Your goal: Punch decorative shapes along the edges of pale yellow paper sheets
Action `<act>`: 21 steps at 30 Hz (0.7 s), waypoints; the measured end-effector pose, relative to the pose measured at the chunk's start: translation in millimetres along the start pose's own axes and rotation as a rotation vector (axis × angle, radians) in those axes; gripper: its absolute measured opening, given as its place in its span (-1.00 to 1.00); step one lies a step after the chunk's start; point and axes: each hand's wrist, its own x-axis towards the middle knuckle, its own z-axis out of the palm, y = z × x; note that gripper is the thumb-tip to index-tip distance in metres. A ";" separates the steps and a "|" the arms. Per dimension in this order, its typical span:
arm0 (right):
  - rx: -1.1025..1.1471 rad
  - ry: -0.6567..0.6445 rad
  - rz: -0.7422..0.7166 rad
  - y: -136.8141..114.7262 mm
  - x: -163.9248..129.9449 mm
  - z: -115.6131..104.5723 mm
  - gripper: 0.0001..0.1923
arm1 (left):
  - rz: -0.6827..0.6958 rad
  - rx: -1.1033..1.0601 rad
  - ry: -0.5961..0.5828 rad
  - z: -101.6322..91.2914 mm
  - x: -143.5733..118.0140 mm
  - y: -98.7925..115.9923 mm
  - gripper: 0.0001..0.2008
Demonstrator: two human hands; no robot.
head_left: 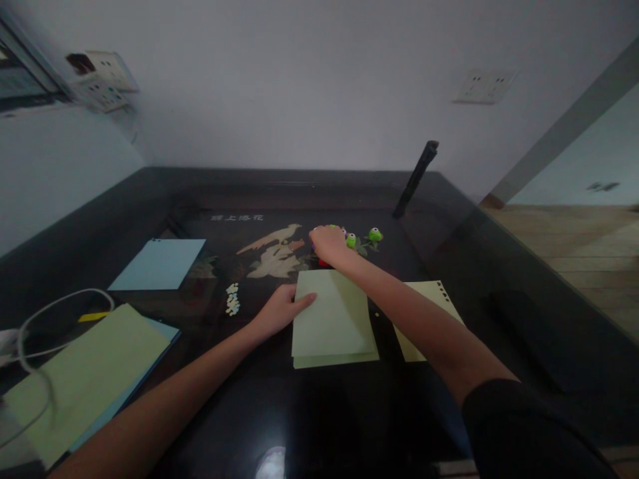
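Resting under left hand: folded green paper [333, 319] lay at the middle of the dark table [309, 412]
Left hand [279, 309]: flat, fingers open, pressing the paper's left edge
Right hand [327, 243]: closed over a small punch; its grip was hidden
Nearby: green punches [374, 234], yellow sheet [429, 313], blue sheet [158, 264]

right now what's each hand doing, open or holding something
Left hand: open, flat on the edge of the green paper.
Right hand: curled over something by the green punches; what it grips cannot be told.
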 end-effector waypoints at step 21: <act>1.044 0.361 0.165 71.2 -152.2 -27.9 -0.71 | -0.053 -0.031 0.015 -1.1 -4.5 -0.3 -0.60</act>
